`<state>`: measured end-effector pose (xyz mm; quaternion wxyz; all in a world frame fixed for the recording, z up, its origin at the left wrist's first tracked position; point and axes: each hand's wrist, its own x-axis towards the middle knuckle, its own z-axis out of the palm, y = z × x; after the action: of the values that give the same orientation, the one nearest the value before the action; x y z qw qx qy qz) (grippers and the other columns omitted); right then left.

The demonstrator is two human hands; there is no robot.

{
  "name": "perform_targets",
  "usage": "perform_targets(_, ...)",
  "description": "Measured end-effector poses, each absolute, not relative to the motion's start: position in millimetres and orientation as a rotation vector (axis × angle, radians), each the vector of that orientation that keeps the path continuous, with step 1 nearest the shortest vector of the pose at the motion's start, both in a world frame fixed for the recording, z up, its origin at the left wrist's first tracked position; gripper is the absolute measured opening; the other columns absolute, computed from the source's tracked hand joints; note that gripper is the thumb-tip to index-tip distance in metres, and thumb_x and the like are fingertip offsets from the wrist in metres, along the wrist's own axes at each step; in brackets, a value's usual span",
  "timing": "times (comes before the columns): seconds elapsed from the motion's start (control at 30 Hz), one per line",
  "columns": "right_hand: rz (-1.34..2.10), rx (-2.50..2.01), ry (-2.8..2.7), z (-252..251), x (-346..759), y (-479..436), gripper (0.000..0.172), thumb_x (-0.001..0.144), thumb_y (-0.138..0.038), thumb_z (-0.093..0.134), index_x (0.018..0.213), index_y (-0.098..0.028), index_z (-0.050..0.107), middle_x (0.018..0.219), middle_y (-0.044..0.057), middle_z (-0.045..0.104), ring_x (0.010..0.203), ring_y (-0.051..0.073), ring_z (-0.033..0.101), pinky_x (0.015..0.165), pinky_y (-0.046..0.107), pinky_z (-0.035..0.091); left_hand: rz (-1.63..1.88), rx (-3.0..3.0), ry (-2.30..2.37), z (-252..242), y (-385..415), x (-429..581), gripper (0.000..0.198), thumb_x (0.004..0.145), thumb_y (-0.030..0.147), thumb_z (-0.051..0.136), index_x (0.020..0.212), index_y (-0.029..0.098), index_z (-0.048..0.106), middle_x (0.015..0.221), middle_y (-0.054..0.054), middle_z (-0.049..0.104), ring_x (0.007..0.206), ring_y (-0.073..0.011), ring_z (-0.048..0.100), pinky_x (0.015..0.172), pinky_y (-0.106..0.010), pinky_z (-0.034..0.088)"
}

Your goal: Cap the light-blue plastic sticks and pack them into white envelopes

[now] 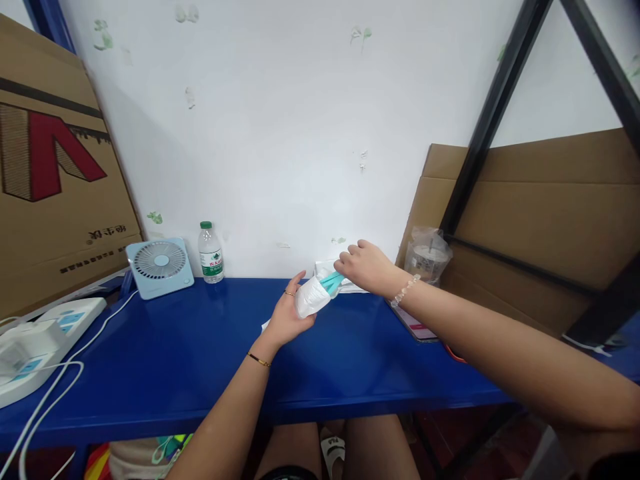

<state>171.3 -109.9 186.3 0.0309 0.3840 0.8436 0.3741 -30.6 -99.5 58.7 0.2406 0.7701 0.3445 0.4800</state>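
Observation:
Above the blue table, my left hand [287, 317] is closed around a small white wrapped bundle [311, 298], thumb below it and fingers above. Turquoise strips [331, 283] stick out of the bundle's upper right end; what they belong to is hidden by the wrapping. My right hand [367, 267] grips the far end of these strips with curled fingers, palm down. Behind the bundle, near the wall, lies a white paper-like item [353, 288], partly covered by my right hand.
On the blue table [200, 353] stand a light blue fan [163, 267] and a water bottle [211, 253] at the back left. A power strip [55, 340] with cables lies left. A bagged cup [428, 259] and cardboard [545, 220] are right, behind a black post [480, 147].

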Motion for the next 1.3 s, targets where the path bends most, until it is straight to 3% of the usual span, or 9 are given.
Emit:
perform_targets(0.4, 1.291, 0.707, 2.619, 228.9, 141.3, -126.5, 0.014, 0.084, -0.009, 0.052, 0.077, -0.017, 0.061, 0.075, 0.004, 0.063, 0.072, 0.017, 0.052, 0.07, 0.032, 0.027, 1.511, 1.779, 0.619, 63.8, -104.9, -8.5, 0.084, 0.067, 0.018, 0.067, 0.139, 0.026, 0.023, 0.1, -0.002, 0.049, 0.088, -0.0155, 0.052, 0.082, -0.03, 0.043)
perform_targets(0.53, 1.158, 0.769, 2.728, 235.2, 144.1, -123.4, 0.016, 0.082, -0.005, 0.051, 0.082, -0.018, 0.062, 0.076, 0.004, 0.062, 0.073, 0.017, 0.053, 0.071, 0.031, 0.031, 1.49, 1.716, 0.538, 63.0, -103.7, -11.8, 0.085, 0.067, 0.021, 0.069, 0.139, 0.027, 0.025, 0.1, -0.002, 0.048, 0.088, -0.0156, 0.051, 0.082, -0.029, 0.042)
perform_targets(0.6, 0.922, 0.856, 2.869, 235.6, 150.9, -120.2, 0.026, 0.079, -0.003, 0.053, 0.097, -0.019, 0.062, 0.085, 0.004, 0.063, 0.077, 0.016, 0.054, 0.071, 0.029, 0.034, 1.453, 1.683, 0.501, 62.7, -103.7, -15.2, 0.084, 0.068, 0.023, 0.069, 0.139, 0.027, 0.025, 0.1, -0.002, 0.049, 0.088, -0.0155, 0.051, 0.082, -0.028, 0.042)
perform_targets(0.7, 0.299, 0.86, 3.091, 232.8, 164.5, -114.9, 0.046, 0.073, -0.005, 0.059, 0.115, -0.023, 0.056, 0.108, 0.004, 0.059, 0.09, 0.015, 0.055, 0.073, 0.026, 0.039, 1.362, 1.603, 0.413, 61.0, -102.5, -22.2, 0.08, 0.069, 0.027, 0.069, 0.138, 0.026, 0.028, 0.105, -0.004, 0.052, 0.09, -0.0169, 0.052, 0.081, -0.028, 0.042)
perform_targets(0.8, -0.301, 0.865, 3.155, 225.3, 175.2, -107.8, 0.03, 0.076, -0.022, 0.063, 0.106, -0.021, 0.062, 0.109, 0.003, 0.059, 0.093, 0.014, 0.055, 0.075, 0.024, 0.042, 1.235, 1.505, 0.363, 59.5, -96.3, -30.1, 0.073, 0.07, 0.033, 0.068, 0.134, 0.024, 0.035, 0.112, -0.006, 0.055, 0.091, -0.019, 0.055, 0.079, -0.029, 0.043)
perform_targets(0.9, -0.577, 1.111, 3.157, 215.5, 178.8, -95.5, 0.026, 0.08, -0.036, 0.059, 0.097, -0.017, 0.064, 0.092, 0.003, 0.063, 0.079, 0.013, 0.057, 0.069, 0.023, 0.043, 1.185, 1.482, 0.445, 66.6, -84.1, -34.0, 0.058, 0.072, 0.036, 0.066, 0.125, 0.019, 0.047, 0.108, -0.008, 0.06, 0.089, -0.02, 0.057, 0.078, -0.03, 0.044)
perform_targets(1.03, -0.307, 1.459, 3.262, 208.6, 176.4, -78.6, 0.026, 0.083, -0.039, 0.056, 0.086, -0.014, 0.063, 0.068, 0.0, 0.058, 0.064, 0.012, 0.052, 0.059, 0.023, 0.039, 1.277, 1.631, 0.558, 97.7, -65.7, -28.1, 0.042, 0.076, 0.039, 0.062, 0.111, 0.016, 0.056, 0.104, -0.007, 0.063, 0.088, -0.0193, 0.058, 0.079, -0.03, 0.045)
perform_targets(1.2, 0.653, 1.411, 3.509, 197.0, 177.4, -109.7, 0.019, 0.087, -0.031, 0.051, 0.085, -0.016, 0.062, 0.087, 0.007, 0.059, 0.082, 0.017, 0.051, 0.07, 0.029, 0.038, 1.527, 1.903, 0.725, 121.5, -76.4, -25.4, 0.024, 0.078, 0.035, 0.06, 0.093, 0.016, 0.063, 0.091, -0.004, 0.066, 0.088, -0.0178, 0.058, 0.081, -0.029, 0.045)
perform_targets(1.3, 0.719, 1.248, 3.438, 156.3, 180.8, -158.2, 0.018, 0.088, -0.03, 0.05, 0.084, -0.017, 0.062, 0.095, 0.009, 0.06, 0.088, 0.02, 0.05, 0.074, 0.032, 0.037, 1.421, 2.081, 0.775, 92.9, -114.3, -37.1, 0.017, 0.08, 0.026, 0.056, 0.093, 0.018, 0.065, 0.098, -0.003, 0.067, 0.093, -0.0175, 0.059, 0.087, -0.03, 0.043)
